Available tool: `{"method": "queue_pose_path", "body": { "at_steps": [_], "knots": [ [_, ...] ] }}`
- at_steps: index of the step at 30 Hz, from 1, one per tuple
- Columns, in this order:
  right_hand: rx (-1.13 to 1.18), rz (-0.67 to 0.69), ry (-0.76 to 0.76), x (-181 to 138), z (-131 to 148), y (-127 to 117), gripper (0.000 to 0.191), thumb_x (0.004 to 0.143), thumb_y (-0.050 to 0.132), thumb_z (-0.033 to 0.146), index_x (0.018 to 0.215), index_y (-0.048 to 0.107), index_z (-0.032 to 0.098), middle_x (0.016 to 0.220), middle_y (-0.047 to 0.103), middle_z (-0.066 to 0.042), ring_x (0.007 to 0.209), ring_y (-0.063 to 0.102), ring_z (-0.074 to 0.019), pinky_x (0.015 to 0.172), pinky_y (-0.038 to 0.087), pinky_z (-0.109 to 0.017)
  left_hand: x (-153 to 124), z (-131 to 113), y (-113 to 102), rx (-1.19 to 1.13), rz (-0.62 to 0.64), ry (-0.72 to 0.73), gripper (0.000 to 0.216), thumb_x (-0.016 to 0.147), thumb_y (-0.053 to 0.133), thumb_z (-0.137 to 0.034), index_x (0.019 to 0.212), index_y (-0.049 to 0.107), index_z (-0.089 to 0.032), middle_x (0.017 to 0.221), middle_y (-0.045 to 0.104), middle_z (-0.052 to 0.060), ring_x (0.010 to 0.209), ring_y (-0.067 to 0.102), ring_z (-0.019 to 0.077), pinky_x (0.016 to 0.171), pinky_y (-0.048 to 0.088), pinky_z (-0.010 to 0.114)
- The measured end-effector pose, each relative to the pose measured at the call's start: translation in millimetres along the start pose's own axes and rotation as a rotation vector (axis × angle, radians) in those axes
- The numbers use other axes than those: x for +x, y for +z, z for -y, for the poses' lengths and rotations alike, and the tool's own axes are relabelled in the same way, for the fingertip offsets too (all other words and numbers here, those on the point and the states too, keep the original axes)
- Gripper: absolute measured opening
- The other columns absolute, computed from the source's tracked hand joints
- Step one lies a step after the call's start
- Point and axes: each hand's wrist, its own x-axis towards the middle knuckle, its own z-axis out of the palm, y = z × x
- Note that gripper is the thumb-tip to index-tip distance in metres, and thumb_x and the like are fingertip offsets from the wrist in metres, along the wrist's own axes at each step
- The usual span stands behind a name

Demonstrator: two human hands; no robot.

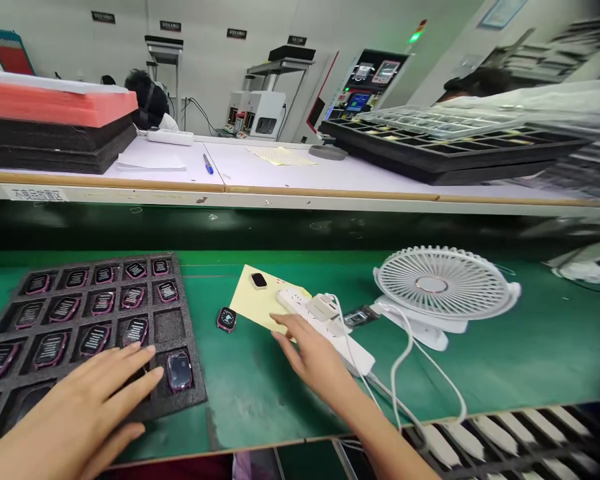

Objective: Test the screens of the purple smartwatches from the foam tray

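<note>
Left fingers [135,389] over tray [169,327]: purple-rimmed watches [95,340], most screens [51,349] white-lettered.

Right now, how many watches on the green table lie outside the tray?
2: one pale-cased watch on yellow paper, one pink-cased watch beside the paper; others may be hidden.

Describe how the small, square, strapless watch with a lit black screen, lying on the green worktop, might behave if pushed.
The strapless watch would probably slide rather than roll, since it lies flat with squared sides. Being hard-cased, it should stay stiff; its smooth screen may feel slippery.
</note>
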Motion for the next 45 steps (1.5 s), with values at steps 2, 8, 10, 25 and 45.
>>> {"method": "queue_pose_path", "body": {
  "at_steps": [2,8,10,25,45],
  "knots": [
    [-0.138,-0.076,0.101,-39,-11,-12,0.034,0.106,0.046,0.046,0.109,0.067,0.019,0.093,0.073,-0.012,0.077,0.072,-0.0278,0.074,0.061,-0.043,21,-3,2,-0.055,0.012,0.072,0.057,0.099,0.051,-0.038,0.156,0.048,-0.037,0.142,0.065,-0.002,0.114,0.073,0.0231,0.089,0.065,0.033],
    [-0.635,-0.366,0.242,-92,-39,-22,0.061,0.107,0.033,0.062,0.112,0.064,0.011,0.112,0.066,-0.027,0.104,0.066,-0.0410,0.085,0.057,-0.054,110,-13,27,-0.232,0.302,0.193,0.035,0.098,0.064,-0.037,0.130,0.072,-0.024,0.138,0.068,0.010,0.122,0.069,0.0302,0.103,0.058,0.042],
    [-0.658,-0.356,0.213,-84,-51,-18,0.064,0.106,0.034,0.060,0.127,0.058,0.005,0.126,0.060,-0.031,0.118,0.059,-0.0445,0.096,0.053,-0.060,148,-25,45,-0.285,0.424,0.215,0.044,0.098,0.066,-0.045,0.133,0.069,-0.019,0.143,0.063,0.016,0.128,0.065,0.0340,0.107,0.056,0.045],
    [-0.585,-0.336,0.489,-51,-140,-37,0.058,0.093,0.040,0.047,0.120,0.061,0.001,0.103,0.066,-0.031,0.097,0.065,-0.0458,0.088,0.053,-0.063,176,-47,122,-0.269,0.556,0.240,0.085,0.096,0.048,-0.074,0.155,0.047,-0.013,0.152,0.054,0.020,0.136,0.051,0.0436,0.118,0.034,0.057],
    [-0.412,-0.052,-0.464,367,78,-60,0.047,0.110,0.029,0.026,0.121,0.069,0.005,0.147,0.058,-0.014,0.139,0.052,-0.0292,0.101,0.047,-0.046,170,-29,89,-0.052,0.654,-0.227,0.048,0.094,0.061,-0.015,0.140,0.061,-0.004,0.137,0.062,0.029,0.129,0.061,0.0377,0.125,0.026,0.062]
  ]
}}
